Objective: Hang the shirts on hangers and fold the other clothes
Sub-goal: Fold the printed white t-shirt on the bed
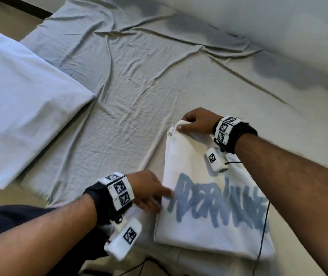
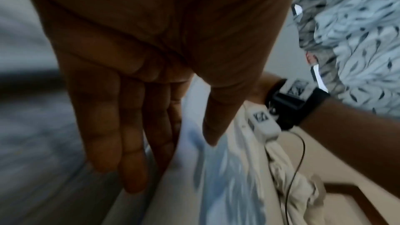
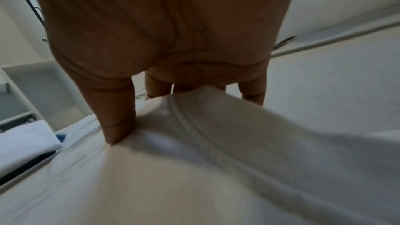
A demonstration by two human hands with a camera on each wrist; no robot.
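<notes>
White cotton T-shirt with blue lettering (image 1: 209, 200), part-folded on the near-right bedsheet (image 1: 139, 86): right hand (image 1: 197, 122) is pinching its far edge, left hand (image 1: 149, 192) is pressing flat-fingered; folding unfinished, no hangers visible.

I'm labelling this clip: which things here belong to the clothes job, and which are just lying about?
In the job:
white printed T-shirt
right hand, gripping its top edge
left hand, fingers at its side edge

Lying about:
pillow
grey bedsheet
</notes>
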